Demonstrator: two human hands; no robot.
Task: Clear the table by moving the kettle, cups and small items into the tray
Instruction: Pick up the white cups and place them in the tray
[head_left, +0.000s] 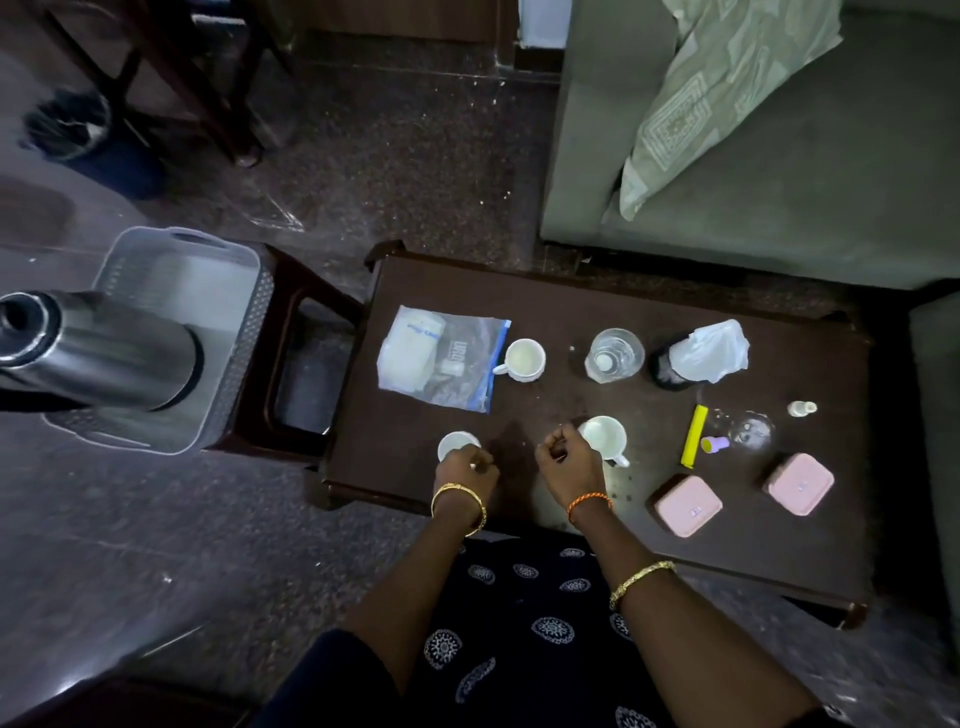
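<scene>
— Two hands at the near edge of the dark surface (623, 301), three white cups on it. Far left first?

— Steel kettle (104, 353) at far left, lying over the grey slotted tray (244, 332), off the surface entirely. Tray perched on a dark stool (306, 312) just beside the surface.

— And on the surface itself?

— Zip bag (441, 358) at back left, touching a cup (522, 359) with pale liquid. Nearer: left hand (465, 467) curled over the rim of a small cup (454, 444), fingers closed on it. Right hand (569, 462) curled against the left side of a bigger cup (605, 439); firm grip or only touching, cannot tell.

— Further right?

— Clear glass (615, 356), then a dark jar (670, 369) under crumpled white plastic. Yellow stick (694, 435), lilac cap (715, 443), small white bottle (801, 408). Two pink boxes (685, 505) (800, 483) near the front right, apart.
</scene>
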